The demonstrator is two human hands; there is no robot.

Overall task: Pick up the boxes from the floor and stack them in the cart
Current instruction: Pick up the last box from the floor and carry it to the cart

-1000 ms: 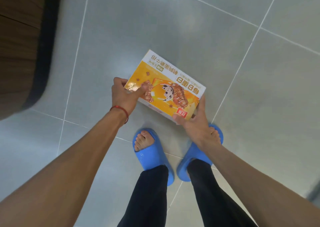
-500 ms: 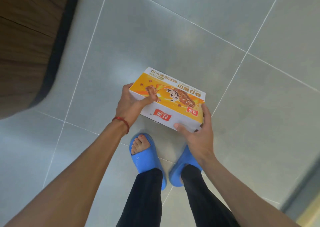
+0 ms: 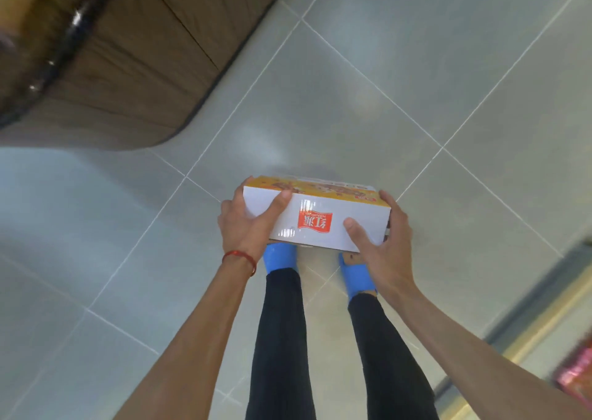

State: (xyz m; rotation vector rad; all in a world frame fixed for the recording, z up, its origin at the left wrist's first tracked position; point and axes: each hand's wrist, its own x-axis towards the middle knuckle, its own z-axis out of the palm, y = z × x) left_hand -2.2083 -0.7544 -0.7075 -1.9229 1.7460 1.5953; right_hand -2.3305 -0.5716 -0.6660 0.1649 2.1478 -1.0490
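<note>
The box [image 3: 320, 224] has tipped its white side toward me at frame centre, my left grip [image 3: 246, 224] and right grip [image 3: 381, 237] curled round its ends, thumbs on top.

floor [image 3: 416, 67]: grey tiles, pale grout | on it: blue slippers [image 3: 280, 256], worn | brown wooden unit [image 3: 128, 67], upper left

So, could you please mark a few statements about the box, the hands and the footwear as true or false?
1. The left hand and right hand both grip the box. True.
2. The box rests on the floor. False: it is held up above the slippers.
3. A red cord circles the wrist of the left hand. True.
4. The slippers are green. False: they are blue.
5. The box's near side is plain black. False: it is white with a red logo.
</note>
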